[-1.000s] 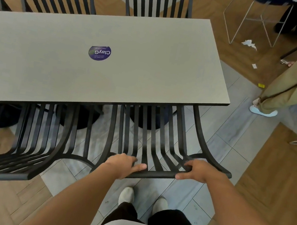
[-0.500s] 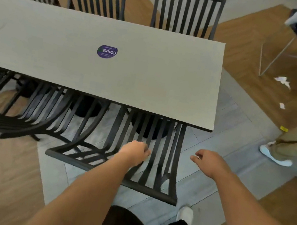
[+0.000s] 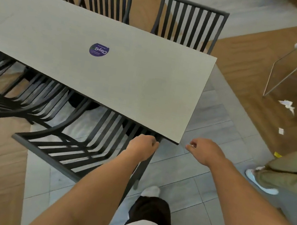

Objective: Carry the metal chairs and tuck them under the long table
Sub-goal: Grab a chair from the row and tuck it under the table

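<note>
Left hand (image 3: 143, 146) fingers curled, over the right side rail of the near metal chair (image 3: 83, 147); grip or just contact, can't tell. Right hand (image 3: 205, 150) loosely curled in air, holding nothing, just off the long table (image 3: 130, 74) corner. Chair sits angled, seat partly under the table edge. Slatted steel: likely rigid, fairly heavy, may scrape the tiles. Best hold: backrest top rail, both hands.
</note>
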